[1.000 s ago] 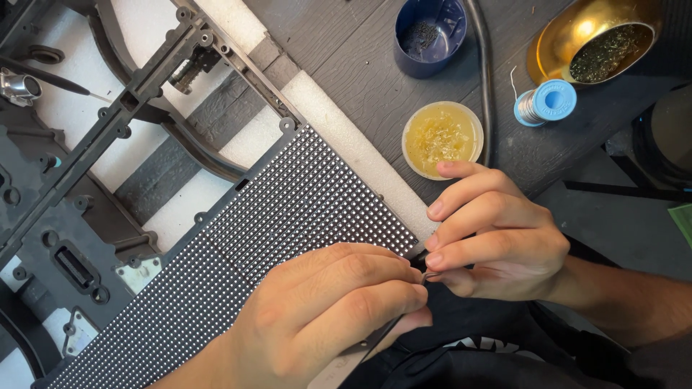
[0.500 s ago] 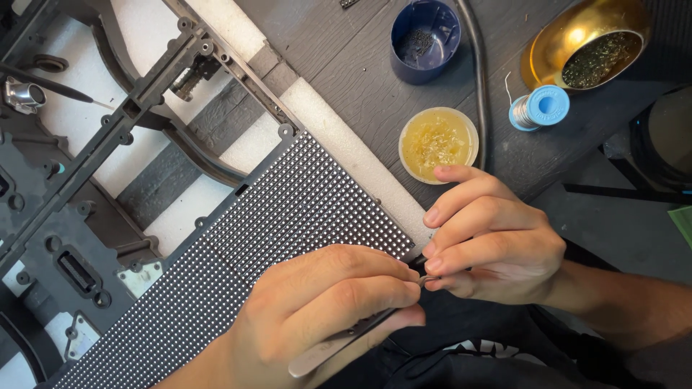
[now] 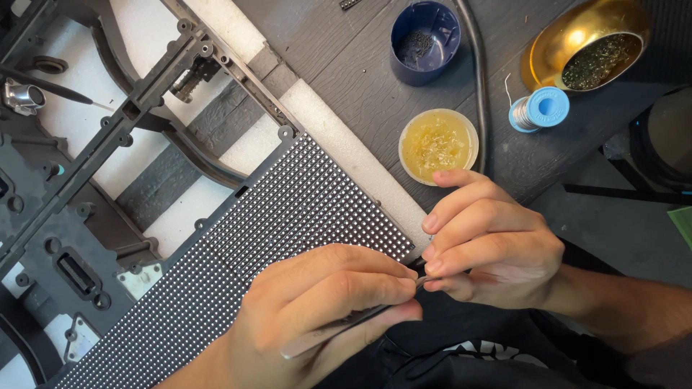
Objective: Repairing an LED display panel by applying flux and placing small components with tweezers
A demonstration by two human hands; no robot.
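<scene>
A black LED dot-matrix panel (image 3: 288,216) lies diagonally across the bench. My left hand (image 3: 324,310) rests on the panel's near edge and grips slim metal tweezers (image 3: 339,330), which point right. My right hand (image 3: 497,245) sits just off the panel's right corner. Its fingers are curled and its fingertips are pinched around the tweezers' tip. I cannot see whether anything small is held in that pinch. Both hands meet at the panel's corner, over the edge of the bench.
Behind my right hand are a round tin of yellow flux (image 3: 437,144), a blue cup (image 3: 424,39), a blue solder spool (image 3: 540,108) and a gold bowl of brass wool (image 3: 587,50). A black cable (image 3: 477,79) runs between them. A dark metal frame (image 3: 108,144) lies at left.
The hands hold almost the same pose. More of the tweezers' handle now shows under my left palm, and the view has shifted slightly.
</scene>
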